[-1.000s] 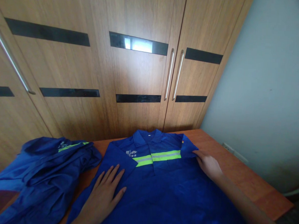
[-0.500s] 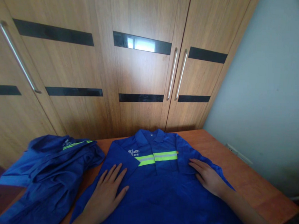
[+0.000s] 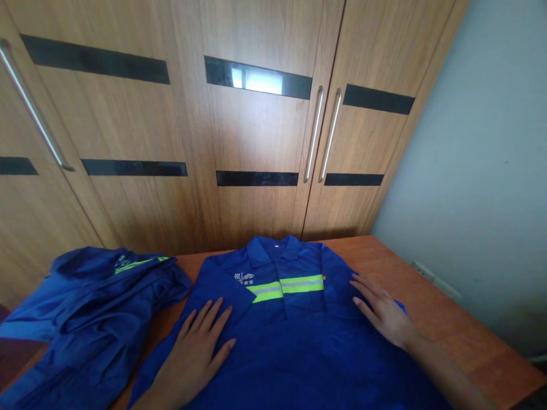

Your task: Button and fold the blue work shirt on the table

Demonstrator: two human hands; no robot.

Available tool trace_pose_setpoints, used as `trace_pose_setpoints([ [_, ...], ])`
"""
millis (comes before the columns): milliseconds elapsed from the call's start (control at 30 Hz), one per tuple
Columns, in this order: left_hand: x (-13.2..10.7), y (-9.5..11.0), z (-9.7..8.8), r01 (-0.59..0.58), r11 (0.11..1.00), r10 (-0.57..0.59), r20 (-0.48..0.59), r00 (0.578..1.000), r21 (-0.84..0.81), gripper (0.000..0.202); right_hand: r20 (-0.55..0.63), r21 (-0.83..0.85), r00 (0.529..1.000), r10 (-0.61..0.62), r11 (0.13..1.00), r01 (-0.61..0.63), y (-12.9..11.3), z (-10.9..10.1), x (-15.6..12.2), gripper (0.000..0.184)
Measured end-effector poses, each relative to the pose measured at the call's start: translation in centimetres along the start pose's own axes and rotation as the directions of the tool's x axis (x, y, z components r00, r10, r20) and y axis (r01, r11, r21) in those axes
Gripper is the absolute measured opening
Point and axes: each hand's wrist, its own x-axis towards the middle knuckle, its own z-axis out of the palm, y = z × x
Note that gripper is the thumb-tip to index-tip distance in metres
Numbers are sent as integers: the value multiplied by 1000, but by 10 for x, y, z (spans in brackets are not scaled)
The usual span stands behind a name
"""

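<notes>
Right hand point(image 3: 384, 315) has changed most: a second ago it was pinching the sleeve point(image 3: 340, 282) on its side at the outer corner, and now its fingers are released, stretched out and slightly spread over that sleeve, the thumb apart; whether they press on the cloth I cannot tell. Compared with half a second ago, it has shifted a little toward the back edge of the bench point(image 3: 445, 330). That sleeve, angled outward in the earliest frame, now lies closer along the body of the blue shirt point(image 3: 293, 353). Left hand point(image 3: 197, 348) has hardly moved, lying palm down on the shirt's other side with its fingers straight, fanned and gripping nothing. The shirt is spread front up across the bench, its collar point(image 3: 273, 253) at the back edge, below the wooden wardrobe point(image 3: 259, 131), and its yellow-green band point(image 3: 301, 285) running across the chest. Toward the left edge, the crumpled blue garment point(image 3: 97, 318) sits in the same heap as before, just beside the shirt.
</notes>
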Motion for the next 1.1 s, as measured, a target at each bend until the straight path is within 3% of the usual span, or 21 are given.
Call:
trace_pose_setpoints([
  [267,-1,-1,0,-23,1000,23,-28,999,4,57,37,-171,998,49,984,-42,25,31,-9,57],
  [467,-4,-2,2,-49,999,48,-30,998,-6,58,46,-160,997,60,986,-52,25,29,-18,58],
  [600,2,-8,-5,-36,994,38,19,999,-104,57,56,-103,995,78,992,-72,27,23,-10,59],
  [733,31,-18,-25,91,971,-95,-4,996,-222,49,45,17,994,98,995,-99,28,12,26,52],
  [867,79,-33,-39,232,956,-242,-33,970,-180,52,6,179,987,159,971,-158,31,11,83,41],
  [1100,140,-59,-25,353,930,-345,93,934,-98,48,130,278,954,271,914,-297,48,31,160,35],
])
